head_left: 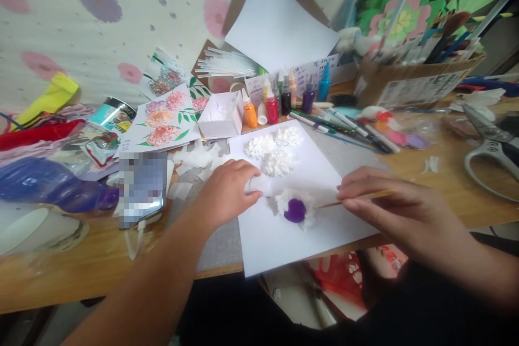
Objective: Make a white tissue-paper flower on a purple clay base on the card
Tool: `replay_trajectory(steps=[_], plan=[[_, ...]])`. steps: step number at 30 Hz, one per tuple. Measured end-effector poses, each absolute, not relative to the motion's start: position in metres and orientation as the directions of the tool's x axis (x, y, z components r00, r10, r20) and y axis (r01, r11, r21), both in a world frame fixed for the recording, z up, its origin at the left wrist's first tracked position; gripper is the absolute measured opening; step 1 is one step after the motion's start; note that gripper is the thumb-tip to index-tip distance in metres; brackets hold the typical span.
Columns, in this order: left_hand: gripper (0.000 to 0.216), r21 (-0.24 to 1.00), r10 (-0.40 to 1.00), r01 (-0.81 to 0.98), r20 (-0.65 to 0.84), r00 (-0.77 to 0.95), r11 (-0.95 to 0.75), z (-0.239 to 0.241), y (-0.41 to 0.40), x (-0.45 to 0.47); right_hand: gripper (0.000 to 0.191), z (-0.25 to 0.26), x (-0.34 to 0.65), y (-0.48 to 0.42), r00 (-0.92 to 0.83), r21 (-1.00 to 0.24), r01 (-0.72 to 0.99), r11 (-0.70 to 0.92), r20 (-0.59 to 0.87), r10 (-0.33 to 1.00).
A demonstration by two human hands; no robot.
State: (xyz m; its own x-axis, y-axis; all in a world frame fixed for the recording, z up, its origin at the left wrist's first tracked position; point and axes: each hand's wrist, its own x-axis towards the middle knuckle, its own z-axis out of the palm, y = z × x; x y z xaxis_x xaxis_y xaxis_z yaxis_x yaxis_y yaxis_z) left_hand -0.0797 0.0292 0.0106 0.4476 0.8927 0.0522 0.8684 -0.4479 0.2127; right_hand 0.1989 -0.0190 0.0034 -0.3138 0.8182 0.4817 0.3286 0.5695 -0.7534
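My right hand (397, 213) pinches a thin wooden stick (375, 194). Its narrow end reaches leftward to a ruffled white tissue piece (307, 220) with a round purple paint patch (294, 210) in its middle. Beside that piece, my left hand (231, 192) rests over the left side of a white paper sheet (267, 248), its thumb and fingers curved and apart. Pale white shows in the gap between them; I make out no separate object there. Above the purple patch, several fluffy white tissue clusters (278, 161) sit on the same sheet.
Small paint bottles (271, 107) stand behind the sheet beside a white paper box (221, 116). Pens (344, 127) and large scissors (492, 146) lie to the right. At left are a phone (148, 194) with a cable, torn paper scraps (198, 157) and a flower picture (162, 121).
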Motion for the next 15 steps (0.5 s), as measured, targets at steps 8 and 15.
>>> replay_trajectory(steps=[8, 15], plan=[[0.013, 0.106, 0.850, 0.846, 0.145, 0.507, -0.523, 0.001, 0.033, -0.074, 0.008, 0.001, 0.189, -0.026, -0.503, -0.784, 0.239, 0.573, 0.404, 0.764], [0.008, 0.626, 0.871, 0.626, 0.195, 0.451, -0.465, 0.017, 0.022, -0.069, 0.010, -0.007, 0.190, -0.024, -0.506, -0.798, 0.248, 0.549, 0.376, 0.776]])
